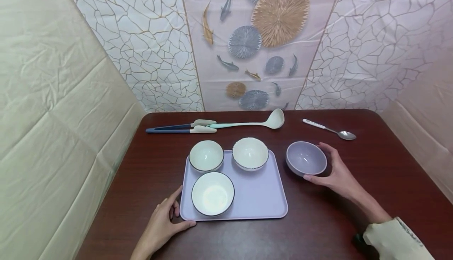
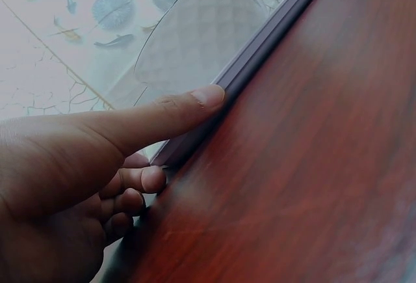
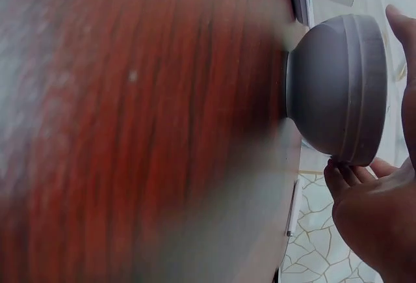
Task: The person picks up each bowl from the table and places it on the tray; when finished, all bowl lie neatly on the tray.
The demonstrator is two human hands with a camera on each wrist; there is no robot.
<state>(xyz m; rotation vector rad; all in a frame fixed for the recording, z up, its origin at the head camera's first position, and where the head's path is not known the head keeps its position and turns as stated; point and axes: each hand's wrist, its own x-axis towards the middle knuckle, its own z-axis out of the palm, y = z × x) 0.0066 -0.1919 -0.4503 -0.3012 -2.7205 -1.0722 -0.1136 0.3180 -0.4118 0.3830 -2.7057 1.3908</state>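
A lavender bowl [image 1: 306, 158] stands upright on the dark table to the right of the tray. My right hand [image 1: 336, 175] holds it from the right, thumb at its near side and fingers round its far right side. In the right wrist view the fingertips meet the bowl [image 3: 331, 88] below its rim. My left hand [image 1: 162, 218] rests at the near left corner of the lavender tray [image 1: 258, 201], thumb along the front edge, index finger along the left side. On the tray are a large white bowl [image 1: 213, 194], a pale green-white bowl [image 1: 207, 156] and a wavy-rimmed white bowl [image 1: 250, 153].
Behind the tray lie blue tongs [image 1: 170, 129] with pale tips and a mint-handled ladle [image 1: 244, 124]. A metal spoon with a white handle [image 1: 329, 129] lies at the back right. Patterned cloth [image 1: 247, 75] hangs behind the table, with plain cloth at both sides.
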